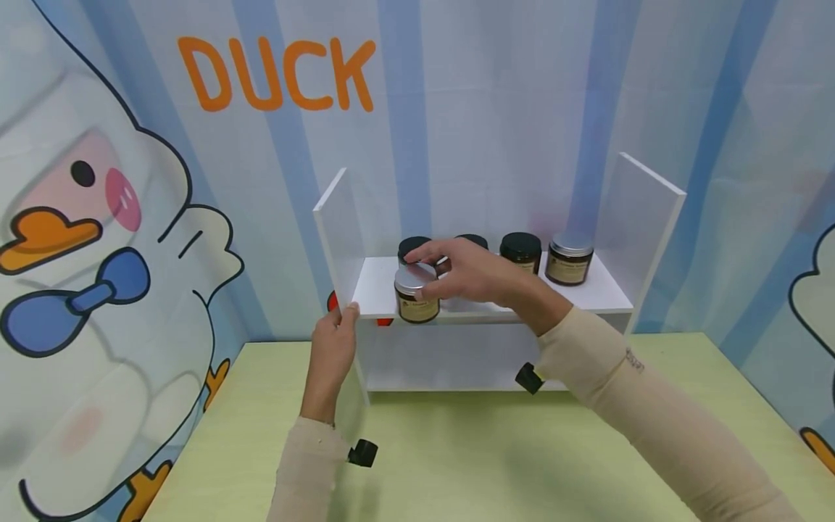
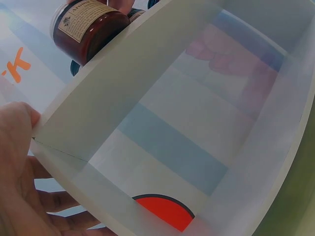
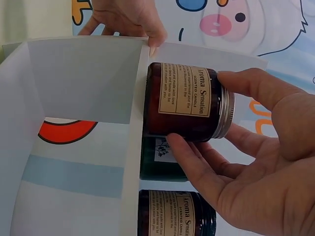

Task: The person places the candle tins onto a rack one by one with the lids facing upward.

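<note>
while my left hand (image 1: pixel 333 348) grips the shelf (image 1: pixel 587 293) edge, my right hand (image 1: pixel 470 272) clamps the silver-lidded jar (image 1: pixel 416 293) at the near-left; next, a steady set-down.

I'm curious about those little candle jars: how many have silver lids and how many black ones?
Silver-lidded jars: 2, the held jar and the far-right jar.
Black-lidded jars: 3, at and.
Total: 5 jars on the shelf.
</note>
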Tool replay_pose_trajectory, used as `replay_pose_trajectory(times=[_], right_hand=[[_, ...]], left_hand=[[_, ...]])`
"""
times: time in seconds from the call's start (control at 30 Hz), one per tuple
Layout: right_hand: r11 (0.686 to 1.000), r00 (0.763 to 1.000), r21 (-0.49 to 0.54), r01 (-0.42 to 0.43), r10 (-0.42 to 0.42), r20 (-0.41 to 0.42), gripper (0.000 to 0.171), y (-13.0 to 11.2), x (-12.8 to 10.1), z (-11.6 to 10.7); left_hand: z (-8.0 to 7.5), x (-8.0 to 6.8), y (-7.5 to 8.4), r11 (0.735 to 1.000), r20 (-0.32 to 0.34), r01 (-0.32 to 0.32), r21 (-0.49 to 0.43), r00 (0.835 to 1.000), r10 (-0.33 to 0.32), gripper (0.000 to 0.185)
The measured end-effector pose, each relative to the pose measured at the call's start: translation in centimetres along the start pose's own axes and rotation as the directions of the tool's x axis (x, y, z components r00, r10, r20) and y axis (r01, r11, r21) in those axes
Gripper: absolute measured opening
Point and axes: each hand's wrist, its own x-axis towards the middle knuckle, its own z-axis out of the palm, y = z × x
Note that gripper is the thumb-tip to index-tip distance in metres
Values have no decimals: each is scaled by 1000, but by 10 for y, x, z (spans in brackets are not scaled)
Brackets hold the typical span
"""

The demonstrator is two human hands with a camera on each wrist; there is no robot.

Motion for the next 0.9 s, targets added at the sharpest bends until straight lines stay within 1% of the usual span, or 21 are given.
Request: replay_pose_trajectory(times=[0.13, 0.3, 0.43, 0.67, 0.9], right_hand=[[1000, 999, -23, 2, -1, 33, 57, -3, 3, -2], [1000, 999, -22, -3, 5, 54, 56, -8, 6, -3], [999, 999, -35, 4, -2, 47, 55, -12, 7, -1], [993, 999, -117, 25, -22, 26, 56, -21, 10, 4], [989, 999, -145, 42, -37, 34, 52, -29, 16, 8]], left_hand=[[0, 0, 0, 1000, -4, 0, 11, 1000, 0, 59], [0, 1, 0, 1000, -24, -4, 23, 1000, 5, 59], [0, 1, 0, 1000, -28, -7, 23, 1000, 7, 58], [1, 1, 0, 1000, -28, -10, 26, 1000, 11, 57], [0, 0, 0, 1000, -15, -7, 15, 1000, 7, 58]])
